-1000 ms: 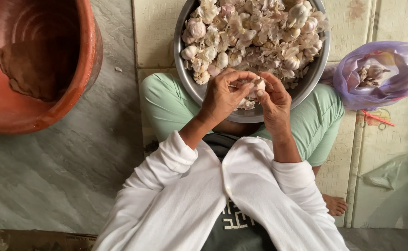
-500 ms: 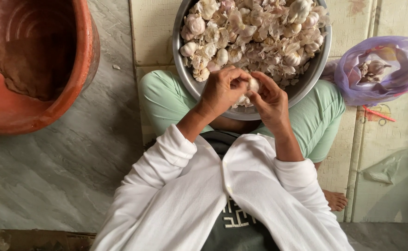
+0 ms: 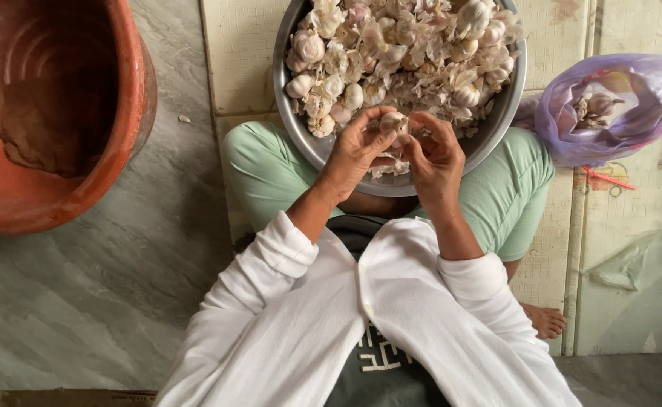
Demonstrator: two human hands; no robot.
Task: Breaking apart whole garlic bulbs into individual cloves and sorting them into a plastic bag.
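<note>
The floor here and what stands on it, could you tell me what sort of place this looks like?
Probably a home floor or yard used for kitchen work: a tiled floor, a metal bowl of garlic and a big clay pot.

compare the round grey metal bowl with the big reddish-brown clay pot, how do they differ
The round grey metal bowl is heaped with garlic bulbs and papery skins; the big reddish-brown clay pot shows only its bare inside. The bowl rests against the person's knees; the pot stands apart on the floor. Both are round, open vessels.

Red clay pot [image 3: 131,113], purple bag [image 3: 610,113]
</note>
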